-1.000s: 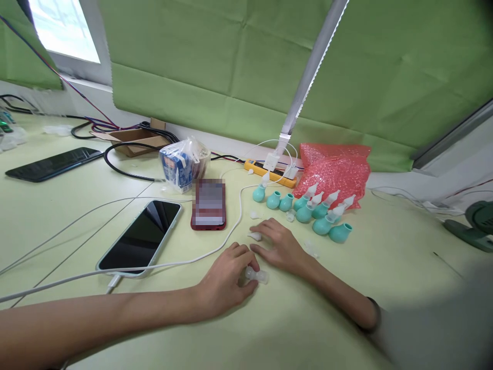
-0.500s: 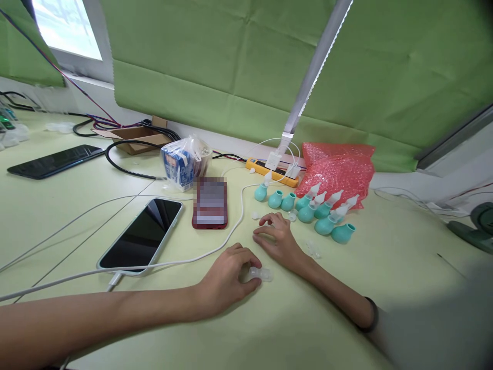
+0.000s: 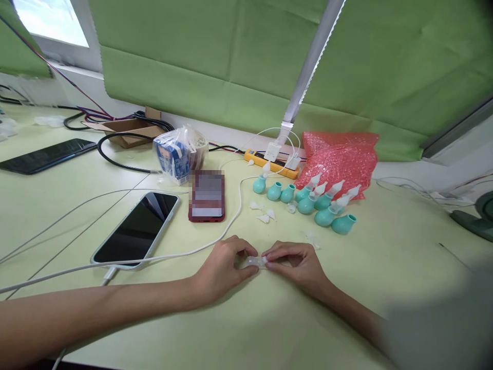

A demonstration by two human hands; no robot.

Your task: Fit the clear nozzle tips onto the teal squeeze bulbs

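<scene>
My left hand (image 3: 227, 267) pinches a short clear plastic tube (image 3: 253, 261) between thumb and fingers, just above the table. My right hand (image 3: 298, 264) is closed at the tube's right end, fingertips on a small whitish piece that they mostly hide. Beyond the hands lie loose white nozzle tips (image 3: 264, 218) and a small clear ring-like part (image 3: 291, 207). More clear pieces (image 3: 313, 239) lie beside my right hand. Several teal rubber bulbs stand in rows farther back; some carry clear necks with white tips, while others, like the rightmost bulb (image 3: 344, 224), show a bare opening.
A white cable (image 3: 185, 260) crosses the table before a phone (image 3: 136, 230) and a red-edged phone (image 3: 207, 218). Behind are a bagged blue box (image 3: 173, 159), a yellow power strip (image 3: 285, 170) and red bubble wrap (image 3: 339, 156). A dark tablet (image 3: 46, 155) lies left.
My right hand has come back from the loose white tips toward me and met the tube's right end. My left hand keeps hold of the tube. The view has shifted slightly.
</scene>
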